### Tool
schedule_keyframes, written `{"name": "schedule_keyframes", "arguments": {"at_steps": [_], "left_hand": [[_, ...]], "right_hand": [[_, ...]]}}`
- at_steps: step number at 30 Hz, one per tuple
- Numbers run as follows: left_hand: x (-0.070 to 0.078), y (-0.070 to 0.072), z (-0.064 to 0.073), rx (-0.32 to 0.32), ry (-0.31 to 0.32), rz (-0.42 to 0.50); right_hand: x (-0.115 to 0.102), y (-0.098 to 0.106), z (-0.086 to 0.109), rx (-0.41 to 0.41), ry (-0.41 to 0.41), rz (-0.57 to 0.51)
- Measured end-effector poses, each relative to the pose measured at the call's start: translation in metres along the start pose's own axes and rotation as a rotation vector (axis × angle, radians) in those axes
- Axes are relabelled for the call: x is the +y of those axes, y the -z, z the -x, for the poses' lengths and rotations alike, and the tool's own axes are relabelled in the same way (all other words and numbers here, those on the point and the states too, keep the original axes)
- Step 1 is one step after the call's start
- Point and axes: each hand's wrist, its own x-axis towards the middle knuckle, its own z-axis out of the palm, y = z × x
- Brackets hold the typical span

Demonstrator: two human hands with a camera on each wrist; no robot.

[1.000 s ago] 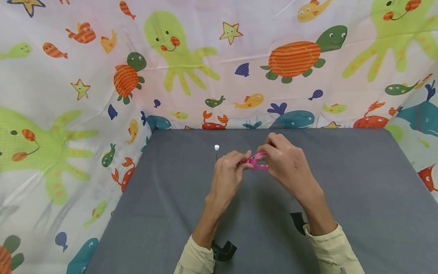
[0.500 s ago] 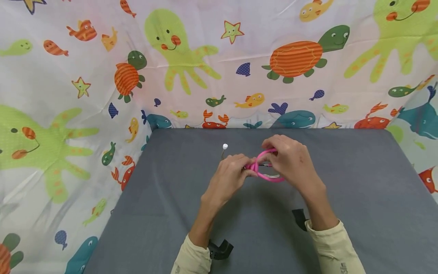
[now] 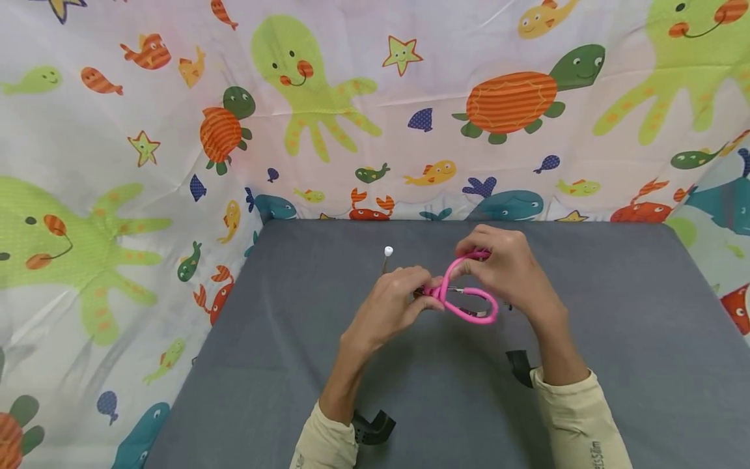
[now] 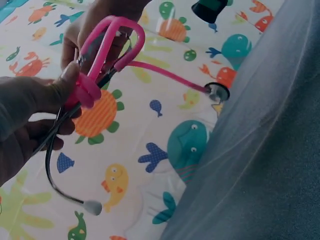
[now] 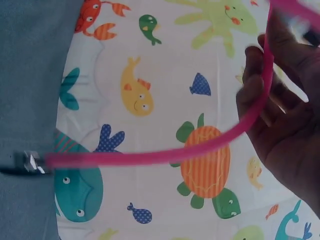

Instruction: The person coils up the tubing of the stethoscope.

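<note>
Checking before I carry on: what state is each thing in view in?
Pink tubing, looped and wrapped, held in the air
Left hand, pinching the bunched tubing
Right hand, pinching a tubing loop
White ear tip, uncovered, projecting past the left hand
Chest piece, at the tubing's end, unheld
Grey cloth, spread out, faintly creased
Patterned curtain, hung up, lightly creased
</note>
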Motion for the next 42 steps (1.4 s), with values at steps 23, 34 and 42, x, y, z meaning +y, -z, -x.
{"name": "schedule_keyframes", "arguments": {"at_steps": [23, 34, 42], "left_hand": [[0.006, -0.007, -0.005, 0.352, 0.068, 0.189], [0.005, -0.014, -0.009, 0.56, 0.153, 0.193], [0.005, -0.019, -0.012, 0.581, 0.258, 0.139]], "right_hand": [[0.011, -0.017, 0.017, 0.001, -0.23, -0.191], [-0.006, -0.035, 0.026, -0.045, -0.302, -0.238], [-0.013, -0.042, 0.033, -0.08, -0.318, -0.28]]}}
